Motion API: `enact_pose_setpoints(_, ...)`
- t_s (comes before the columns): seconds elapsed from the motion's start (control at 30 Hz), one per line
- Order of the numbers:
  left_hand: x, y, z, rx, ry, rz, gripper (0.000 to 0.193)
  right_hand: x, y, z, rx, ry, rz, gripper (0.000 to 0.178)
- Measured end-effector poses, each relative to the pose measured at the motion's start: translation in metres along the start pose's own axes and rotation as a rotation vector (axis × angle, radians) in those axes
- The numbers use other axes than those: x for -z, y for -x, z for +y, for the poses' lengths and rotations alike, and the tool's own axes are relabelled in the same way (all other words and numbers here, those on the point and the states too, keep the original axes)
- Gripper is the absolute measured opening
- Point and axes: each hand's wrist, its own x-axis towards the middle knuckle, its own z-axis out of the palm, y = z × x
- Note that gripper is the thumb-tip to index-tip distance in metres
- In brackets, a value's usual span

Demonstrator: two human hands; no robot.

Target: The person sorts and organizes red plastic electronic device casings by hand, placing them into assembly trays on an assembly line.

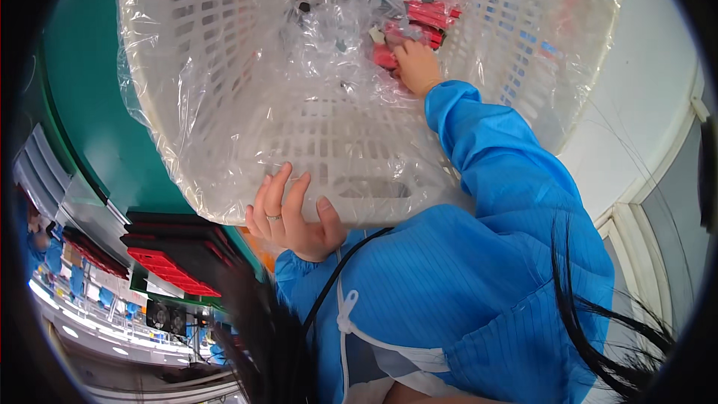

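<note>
A large white slatted plastic basket [359,213], lined with clear plastic film [224,131], stands before me. Deep inside it, on the right, my right hand [416,67] reaches down with its fingers curled at a red piece [385,57]. What exactly the piece is, I cannot make out. Just beyond that hand lie several more red pieces [434,13] with dark edges, partly under crumpled film. Small dark pieces [305,6] show farther left among the film. At the basket's near rim, my left hand [292,213] has its fingers spread and holds nothing.
A green surface [82,82] lies left of the basket. Stacked black trays [179,236] and a red slotted tray [168,269] are at the lower left. A white panel [636,67] stands to the right, with a pale frame [636,239] below it.
</note>
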Motion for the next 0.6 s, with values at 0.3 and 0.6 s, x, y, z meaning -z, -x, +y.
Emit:
enact_pose_setpoints(0.3,-0.002,0.005,0.0,-0.007,0.011,0.003,0.034,0.023,-0.028,0.012,-0.265,0.055,0.354,0.078)
enact_pose_setpoints(0.6,-0.002,0.007,0.003,0.011,-0.01,-0.032,0.032,0.03,-0.033,0.019,-0.157,0.034,0.234,0.079)
